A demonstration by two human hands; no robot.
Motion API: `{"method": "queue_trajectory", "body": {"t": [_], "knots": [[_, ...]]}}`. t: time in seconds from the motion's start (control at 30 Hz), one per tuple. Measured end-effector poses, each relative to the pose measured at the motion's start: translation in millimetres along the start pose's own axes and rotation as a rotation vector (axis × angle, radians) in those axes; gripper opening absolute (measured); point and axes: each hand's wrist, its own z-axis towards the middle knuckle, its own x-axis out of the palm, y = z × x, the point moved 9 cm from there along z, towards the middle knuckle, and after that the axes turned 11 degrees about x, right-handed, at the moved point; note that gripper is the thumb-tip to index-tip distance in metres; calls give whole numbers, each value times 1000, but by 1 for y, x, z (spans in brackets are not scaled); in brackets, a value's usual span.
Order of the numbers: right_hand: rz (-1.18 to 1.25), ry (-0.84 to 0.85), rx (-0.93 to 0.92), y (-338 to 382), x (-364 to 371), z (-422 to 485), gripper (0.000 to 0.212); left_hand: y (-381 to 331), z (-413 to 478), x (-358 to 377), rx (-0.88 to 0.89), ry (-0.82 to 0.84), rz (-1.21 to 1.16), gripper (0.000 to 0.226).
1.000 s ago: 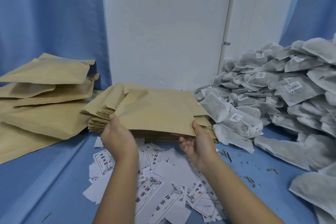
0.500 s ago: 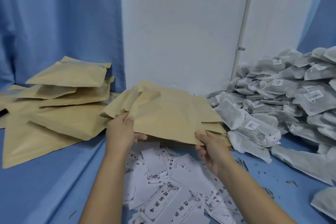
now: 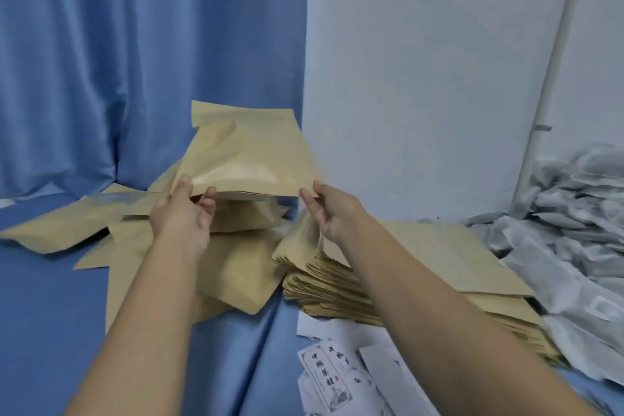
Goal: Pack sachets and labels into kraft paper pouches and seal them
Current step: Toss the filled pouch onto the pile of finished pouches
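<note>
A kraft paper pouch is held up in the air over the pile of filled pouches at the left. My left hand grips its near left corner, thumb on top and fingers curled under. My right hand pinches its near right corner. The stack of flat empty pouches lies under my right forearm. White printed labels are scattered in front of that stack. Grey sachets are heaped at the right.
A blue cloth covers the work surface. A blue curtain hangs behind at the left, and a white wall with a thin pipe stands behind the stack and sachets.
Both hands have lifted one pouch off the flat stack and carried it left, above the pile of filled pouches. The camera has turned left with them.
</note>
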Motion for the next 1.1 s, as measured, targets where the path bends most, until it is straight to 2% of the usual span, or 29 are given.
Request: {"method": "queue_trajectory", "body": {"t": [0.03,0.1,0.17,0.27,0.37,0.43,0.5,0.57,0.63,0.67,0.73,0.8,0.87,0.97,1.1], "knots": [[21,53,21,-4,21,11,20,-6,14,2,-11,8,-102,37],[53,153,70,-17,54,29,33,-12,38,2,-42,20,-265,40],[20,208,108,-35,70,40,44,-4,48,-5,-91,4,-254,51],[-48,215,109,-57,60,37,49,19,42,-21,-143,4,-223,50],[-42,200,45,-51,29,21,49,43,15,-29,-215,32,-213,41],[-55,184,-36,-31,8,7,45,54,-6,-21,-240,83,-195,22],[-165,131,-137,-8,-13,-10,37,60,-29,-6,-241,125,-137,12],[-464,-29,-276,16,-41,-27,31,66,-54,12,-238,164,-62,15],[-1045,-279,-455,38,-68,-48,36,74,-83,33,-237,213,6,18],[-1372,-350,-483,39,-79,-54,40,79,-97,42,-236,239,31,20],[-1847,-392,-406,28,-107,-62,43,89,-127,59,-231,283,85,22],[-2043,-370,-346,18,-135,-71,38,101,-154,68,-216,280,140,23],[-2104,-380,-456,18,-148,-83,36,113,-180,67,-169,219,179,23],[-2000,-446,-648,24,-156,-100,31,128,-221,53,-95,87,189,26],[-1842,-498,-718,34,-161,-108,31,123,-241,14,56,-191,329,27]]}}
